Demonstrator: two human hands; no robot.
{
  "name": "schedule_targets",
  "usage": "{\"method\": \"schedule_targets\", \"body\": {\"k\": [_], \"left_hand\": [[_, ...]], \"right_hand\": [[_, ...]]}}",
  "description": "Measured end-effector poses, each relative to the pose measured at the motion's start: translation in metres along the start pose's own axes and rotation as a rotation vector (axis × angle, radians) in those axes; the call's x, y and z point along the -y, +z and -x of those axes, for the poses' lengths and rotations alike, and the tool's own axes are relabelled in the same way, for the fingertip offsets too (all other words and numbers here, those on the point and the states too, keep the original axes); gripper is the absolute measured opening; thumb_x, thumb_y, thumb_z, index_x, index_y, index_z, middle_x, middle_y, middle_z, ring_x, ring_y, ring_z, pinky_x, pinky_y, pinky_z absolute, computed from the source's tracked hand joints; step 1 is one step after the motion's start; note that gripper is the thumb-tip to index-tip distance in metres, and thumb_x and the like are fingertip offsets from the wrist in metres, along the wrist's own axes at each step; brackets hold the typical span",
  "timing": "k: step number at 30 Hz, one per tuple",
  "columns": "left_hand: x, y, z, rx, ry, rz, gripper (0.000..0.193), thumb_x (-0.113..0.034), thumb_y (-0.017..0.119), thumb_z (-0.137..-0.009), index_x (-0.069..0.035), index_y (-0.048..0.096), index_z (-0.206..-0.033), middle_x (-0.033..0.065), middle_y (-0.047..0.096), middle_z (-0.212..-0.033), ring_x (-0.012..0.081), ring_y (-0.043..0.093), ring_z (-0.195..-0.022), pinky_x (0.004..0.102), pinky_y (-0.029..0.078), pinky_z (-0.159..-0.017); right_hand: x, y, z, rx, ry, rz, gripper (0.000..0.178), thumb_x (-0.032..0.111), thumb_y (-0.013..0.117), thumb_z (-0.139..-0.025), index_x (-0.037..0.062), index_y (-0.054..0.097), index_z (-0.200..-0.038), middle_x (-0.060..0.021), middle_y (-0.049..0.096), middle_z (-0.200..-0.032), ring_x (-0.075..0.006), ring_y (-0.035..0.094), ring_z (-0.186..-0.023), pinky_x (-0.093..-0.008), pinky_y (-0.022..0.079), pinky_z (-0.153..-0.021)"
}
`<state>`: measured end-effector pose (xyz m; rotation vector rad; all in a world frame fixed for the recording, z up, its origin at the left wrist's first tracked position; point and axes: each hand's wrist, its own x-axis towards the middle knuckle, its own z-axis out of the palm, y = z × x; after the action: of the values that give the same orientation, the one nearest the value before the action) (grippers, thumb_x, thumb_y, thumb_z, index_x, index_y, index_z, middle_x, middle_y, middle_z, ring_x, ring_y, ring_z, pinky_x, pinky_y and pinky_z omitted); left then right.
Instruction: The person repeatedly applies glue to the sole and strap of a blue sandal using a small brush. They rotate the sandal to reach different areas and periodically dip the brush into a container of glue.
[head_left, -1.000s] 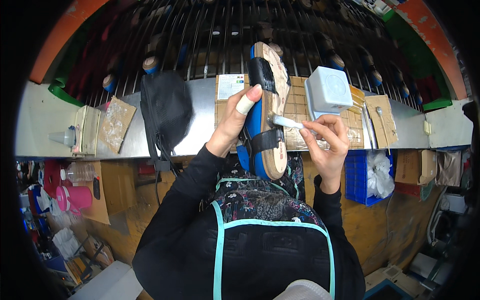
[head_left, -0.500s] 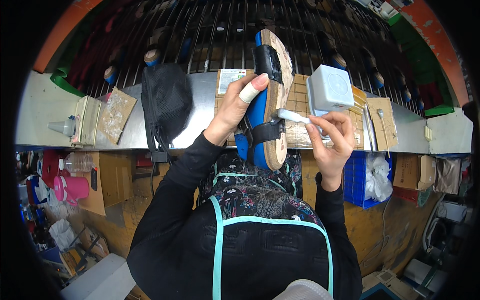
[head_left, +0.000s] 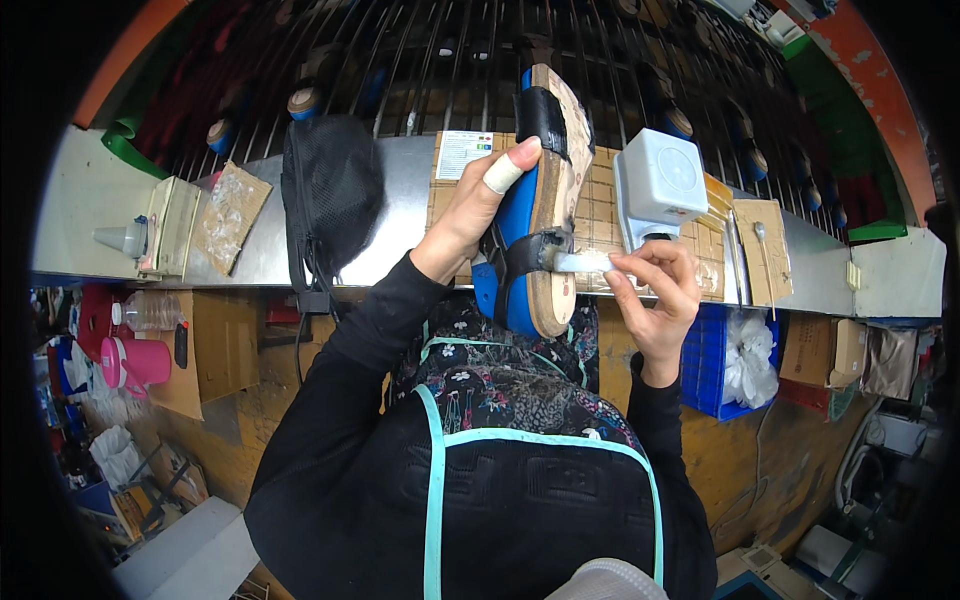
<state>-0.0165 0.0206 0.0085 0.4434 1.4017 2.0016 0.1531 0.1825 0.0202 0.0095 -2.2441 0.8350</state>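
Note:
My left hand [head_left: 465,220] is closed round an upright sandal [head_left: 547,195], its thumb, wrapped in white tape, against the side. The sandal has a tan sole with its underside turned right, and black straps [head_left: 535,255] folded over the sole's edge. A blue shoe last [head_left: 515,205] fills it. Between the thumb and fingertips of my right hand [head_left: 662,300] is a small white brush [head_left: 585,262]. The brush's tip touches the sole at the lower strap's end. Behind my right hand stands a white square container [head_left: 660,175].
A black mesh bag [head_left: 333,200] lies on the metal bench [head_left: 395,210] to the left. Cardboard [head_left: 610,200] sits under the container, and a cotton-tipped stick [head_left: 765,245] lies on more cardboard at right. Rods [head_left: 440,60] run beyond the bench. A blue crate [head_left: 708,365] stands below.
The brush in my right hand has moved down along the sole to the lower strap's end. The sandal has shifted slightly in the view, still held by my left hand.

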Motion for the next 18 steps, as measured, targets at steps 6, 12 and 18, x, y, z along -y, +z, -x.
{"method": "schedule_targets", "body": {"k": [6, 12, 18], "left_hand": [[0.004, 0.002, -0.003, 0.048, -0.009, -0.007, 0.07, -0.056, 0.054, -0.09, 0.005, 0.055, -0.124, 0.0155, 0.066, -0.109, 0.0175, 0.068, -0.091, 0.0294, 0.056, -0.079], [0.004, 0.004, -0.003, 0.059, 0.013, -0.046, 0.071, -0.056, 0.054, -0.09, 0.005, 0.053, -0.124, 0.0164, 0.065, -0.111, 0.0191, 0.067, -0.094, 0.0303, 0.055, -0.082], [0.007, 0.0, 0.0, 0.072, 0.013, -0.068, 0.07, -0.056, 0.054, -0.09, 0.005, 0.054, -0.124, 0.0174, 0.064, -0.111, 0.0198, 0.067, -0.094, 0.0309, 0.055, -0.083]], "right_hand": [[-0.002, -0.006, -0.003, -0.03, 0.089, -0.127, 0.022, 0.009, 0.081, -0.067, 0.0097, 0.076, -0.089, -0.0015, 0.06, -0.086, -0.014, 0.053, -0.076, -0.029, 0.033, -0.075], [0.001, -0.008, -0.006, 0.016, 0.084, -0.038, 0.021, 0.01, 0.081, -0.069, 0.0096, 0.076, -0.089, -0.0012, 0.059, -0.087, -0.0118, 0.053, -0.07, -0.0283, 0.031, -0.076], [0.003, -0.021, -0.001, 0.213, 0.175, -0.166, 0.02, 0.009, 0.08, -0.071, 0.0078, 0.076, -0.09, -0.0025, 0.059, -0.088, -0.011, 0.054, -0.074, -0.0264, 0.037, -0.071]]}}
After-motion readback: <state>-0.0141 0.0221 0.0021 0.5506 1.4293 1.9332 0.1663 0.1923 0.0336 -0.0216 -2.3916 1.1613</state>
